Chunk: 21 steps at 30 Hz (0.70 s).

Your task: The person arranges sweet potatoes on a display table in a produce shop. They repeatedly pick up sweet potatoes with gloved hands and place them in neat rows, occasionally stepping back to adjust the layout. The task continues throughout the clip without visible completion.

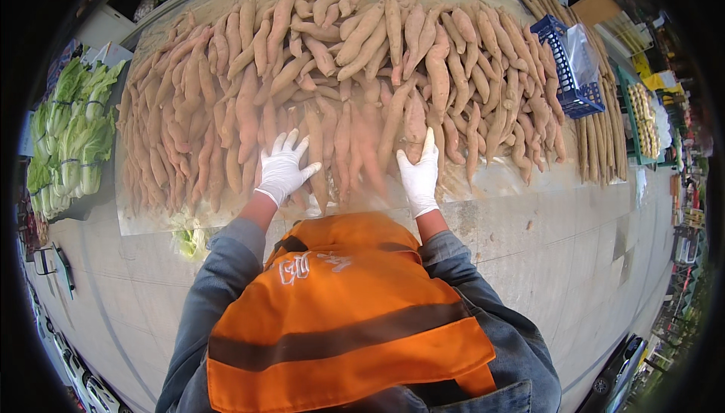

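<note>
A wide heap of sweet potatoes (249,93) lies across the display in front of me, most of them pointing towards me. My left hand (286,168), in a white glove, rests on the heap's near edge with its fingers spread and nothing gripped. To the right, my gloved right hand (420,172) has the near end of a thick pinkish sweet potato (415,121) between thumb and fingers. That root still lies among the others. Dusty haze blurs the sweet potatoes (354,141) between my hands.
A blue plastic crate (575,93) holding a clear bag stands at the heap's right, beside long brown yam-like roots (600,146). Bundled leafy greens (73,129) are stacked on the left. Loose leaves (191,240) lie below the near edge, over the paved floor (566,254).
</note>
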Tool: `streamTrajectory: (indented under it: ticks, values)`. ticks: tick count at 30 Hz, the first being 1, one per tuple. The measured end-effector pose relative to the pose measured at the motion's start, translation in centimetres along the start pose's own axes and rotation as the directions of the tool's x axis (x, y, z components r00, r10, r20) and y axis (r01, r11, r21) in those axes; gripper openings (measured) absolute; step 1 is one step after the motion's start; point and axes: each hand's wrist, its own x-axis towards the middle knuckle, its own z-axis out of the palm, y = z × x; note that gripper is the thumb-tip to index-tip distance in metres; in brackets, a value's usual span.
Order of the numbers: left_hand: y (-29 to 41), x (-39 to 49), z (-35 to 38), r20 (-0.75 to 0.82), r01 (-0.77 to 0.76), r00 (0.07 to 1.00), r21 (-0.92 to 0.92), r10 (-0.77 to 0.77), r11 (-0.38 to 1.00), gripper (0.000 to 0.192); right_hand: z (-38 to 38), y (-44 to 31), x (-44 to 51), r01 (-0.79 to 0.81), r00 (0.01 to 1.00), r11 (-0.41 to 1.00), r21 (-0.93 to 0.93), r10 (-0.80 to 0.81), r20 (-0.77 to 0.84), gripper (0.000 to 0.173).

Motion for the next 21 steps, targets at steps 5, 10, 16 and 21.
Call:
streamTrajectory:
  ticks: [5,10,16,21]
  values:
    - [0.0,0.2,-0.3,0.026,0.004,1.0,0.006,-0.005,1.0,0.079,0.6,0.1,4.2,0.014,0.999,0.995,-0.096,-0.01,0.05,0.061]
    - [0.2,0.0,-0.3,0.047,0.02,0.999,-0.008,-0.02,1.0,0.08,-5.0,5.0,6.9,-0.224,0.928,0.792,-0.568,-0.004,-0.371,0.081]
    - [0.2,-0.1,-0.6,0.021,0.009,1.0,-0.009,-0.008,1.0,0.079,-4.1,6.9,6.5,-0.22,0.967,0.86,-0.46,0.131,-0.219,0.103]
    - [1.2,0.0,-0.3,-0.05,0.061,0.997,-0.065,-0.064,0.996,0.081,-3.6,7.4,5.6,-0.054,0.997,0.794,-0.606,0.012,-0.073,0.108]
